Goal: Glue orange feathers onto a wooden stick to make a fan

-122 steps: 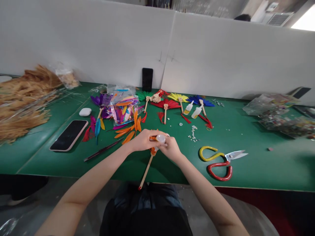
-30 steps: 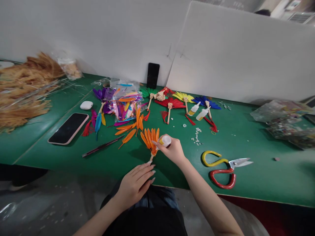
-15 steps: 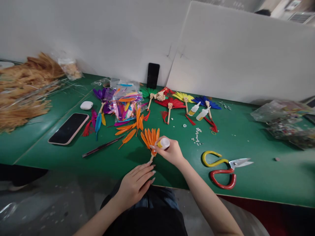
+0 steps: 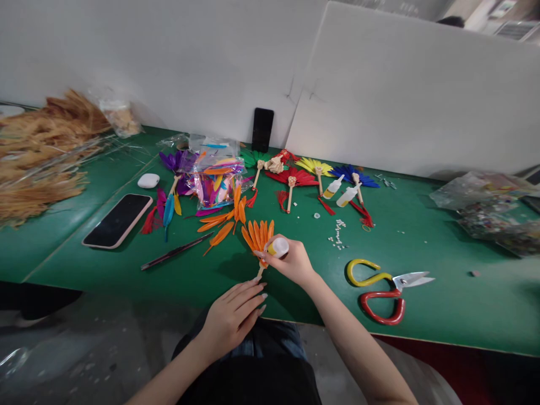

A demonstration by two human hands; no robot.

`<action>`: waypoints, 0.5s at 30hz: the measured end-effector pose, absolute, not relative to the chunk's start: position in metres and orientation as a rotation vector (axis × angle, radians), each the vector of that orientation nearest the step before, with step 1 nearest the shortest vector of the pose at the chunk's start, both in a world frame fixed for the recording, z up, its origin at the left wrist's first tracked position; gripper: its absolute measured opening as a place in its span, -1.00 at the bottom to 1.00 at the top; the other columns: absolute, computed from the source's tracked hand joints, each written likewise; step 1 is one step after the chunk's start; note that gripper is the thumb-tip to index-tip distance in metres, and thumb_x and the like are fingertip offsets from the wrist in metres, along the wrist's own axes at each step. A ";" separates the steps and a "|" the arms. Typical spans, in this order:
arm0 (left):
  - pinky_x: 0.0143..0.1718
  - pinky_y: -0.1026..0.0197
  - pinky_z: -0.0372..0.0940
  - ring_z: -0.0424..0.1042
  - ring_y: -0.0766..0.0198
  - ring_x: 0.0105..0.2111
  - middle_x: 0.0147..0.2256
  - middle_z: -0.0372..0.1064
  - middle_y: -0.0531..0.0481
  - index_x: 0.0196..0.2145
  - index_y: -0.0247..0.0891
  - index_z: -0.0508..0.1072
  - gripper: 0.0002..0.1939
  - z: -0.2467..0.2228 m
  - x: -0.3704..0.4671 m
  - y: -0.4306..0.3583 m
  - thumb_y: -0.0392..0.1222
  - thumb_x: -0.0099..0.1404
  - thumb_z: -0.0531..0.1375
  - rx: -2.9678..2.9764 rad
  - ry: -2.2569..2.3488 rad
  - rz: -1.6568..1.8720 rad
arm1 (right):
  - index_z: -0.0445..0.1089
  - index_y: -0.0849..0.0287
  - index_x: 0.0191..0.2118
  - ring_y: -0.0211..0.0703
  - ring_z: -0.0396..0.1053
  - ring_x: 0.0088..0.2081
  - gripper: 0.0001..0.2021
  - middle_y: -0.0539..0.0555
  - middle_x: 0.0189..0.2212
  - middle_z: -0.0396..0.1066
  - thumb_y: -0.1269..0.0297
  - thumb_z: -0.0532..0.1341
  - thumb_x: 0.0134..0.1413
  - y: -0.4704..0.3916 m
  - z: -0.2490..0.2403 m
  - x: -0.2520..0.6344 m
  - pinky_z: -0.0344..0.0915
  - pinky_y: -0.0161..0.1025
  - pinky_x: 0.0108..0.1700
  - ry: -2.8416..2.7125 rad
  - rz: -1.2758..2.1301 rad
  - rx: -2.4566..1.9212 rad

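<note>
An orange feather fan (image 4: 258, 235) lies near the table's front edge, its feathers spread away from me. My left hand (image 4: 234, 315) keeps hold of the short wooden handle, with its fingers partly covering the lower end and its thumb out of sight. A small white glue bottle with a yellow label (image 4: 278, 247) is gripped in my right hand (image 4: 296, 264), tipped over the base of the feathers. Its nozzle is hidden by my fingers. Loose orange feathers (image 4: 219, 237) lie to the left of the fan, and a dark pen (image 4: 177, 251) is below them.
Scissors (image 4: 392, 287) with yellow and red handles lie to the right. Small white beads (image 4: 338, 232) and two glue bottles (image 4: 341, 191) are beyond. Finished-looking fans, including a red one (image 4: 295, 178), line the back. A phone (image 4: 118, 221) and bagged feathers (image 4: 217, 185) sit left.
My right hand and the glue bottle have shifted very slightly left at the feather base. My left hand and the fan stay almost where they were.
</note>
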State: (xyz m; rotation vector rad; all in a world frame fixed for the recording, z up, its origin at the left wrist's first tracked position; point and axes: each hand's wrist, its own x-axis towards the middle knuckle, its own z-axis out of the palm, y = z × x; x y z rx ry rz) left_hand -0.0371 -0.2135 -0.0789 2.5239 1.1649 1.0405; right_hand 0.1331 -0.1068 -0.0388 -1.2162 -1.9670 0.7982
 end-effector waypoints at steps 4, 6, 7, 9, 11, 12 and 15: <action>0.02 0.08 0.32 0.32 0.14 0.07 -0.03 0.42 -0.13 -0.03 -0.28 0.39 -0.70 -0.078 -0.037 -0.214 -0.39 0.29 0.08 2.525 1.169 1.039 | 0.37 0.18 -0.48 -0.29 0.31 -0.62 -0.66 -0.01 -0.65 0.40 -0.04 0.26 -0.05 -0.107 -0.037 0.133 0.18 -0.39 -0.58 -1.972 0.785 -1.221; 0.02 0.09 0.32 0.31 0.14 0.08 -0.02 0.41 -0.13 -0.03 -0.27 0.39 -0.70 -0.077 -0.037 -0.213 -0.39 0.29 0.07 2.522 1.169 1.027 | 0.37 0.18 -0.50 -0.28 0.32 -0.61 -0.66 -0.01 -0.65 0.40 -0.03 0.26 -0.04 -0.107 -0.036 0.134 0.19 -0.39 -0.56 -1.976 0.786 -1.223; 0.03 0.09 0.32 0.31 0.14 0.08 -0.02 0.41 -0.12 -0.03 -0.27 0.39 -0.70 -0.077 -0.037 -0.213 -0.39 0.29 0.07 2.519 1.168 1.023 | 0.37 0.18 -0.51 -0.28 0.33 -0.61 -0.66 0.00 -0.65 0.40 -0.03 0.26 -0.04 -0.108 -0.035 0.134 0.20 -0.39 -0.56 -1.976 0.791 -1.220; 0.04 0.09 0.31 0.31 0.15 0.08 -0.02 0.41 -0.12 -0.02 -0.27 0.39 -0.69 -0.078 -0.038 -0.213 -0.38 0.29 0.07 2.513 1.168 1.019 | 0.36 0.18 -0.52 -0.28 0.33 -0.60 -0.66 0.01 -0.63 0.41 -0.02 0.26 -0.04 -0.108 -0.035 0.135 0.21 -0.38 -0.55 -1.961 0.806 -1.206; 0.04 0.09 0.31 0.31 0.15 0.08 -0.02 0.41 -0.12 -0.03 -0.27 0.39 -0.69 -0.079 -0.038 -0.213 -0.39 0.29 0.08 2.511 1.172 1.019 | 0.35 0.18 -0.51 -0.28 0.34 -0.59 -0.67 0.02 -0.60 0.43 -0.01 0.25 -0.03 -0.108 -0.036 0.135 0.22 -0.38 -0.53 -1.929 0.824 -1.182; 0.05 0.09 0.30 0.31 0.15 0.08 -0.01 0.41 -0.12 -0.03 -0.28 0.39 -0.69 -0.080 -0.038 -0.213 -0.39 0.29 0.08 2.510 1.173 1.017 | 0.35 0.18 -0.51 -0.28 0.34 -0.58 -0.67 0.02 -0.58 0.44 0.00 0.25 -0.02 -0.108 -0.037 0.135 0.23 -0.38 -0.53 -1.914 0.831 -1.175; 0.05 0.08 0.30 0.30 0.15 0.09 -0.01 0.40 -0.13 -0.03 -0.29 0.39 -0.69 -0.081 -0.038 -0.213 -0.40 0.28 0.09 2.511 1.169 1.013 | 0.36 0.18 -0.48 -0.27 0.35 -0.57 -0.69 0.02 -0.57 0.45 0.00 0.26 -0.03 -0.107 -0.039 0.135 0.24 -0.38 -0.52 -1.901 0.848 -1.178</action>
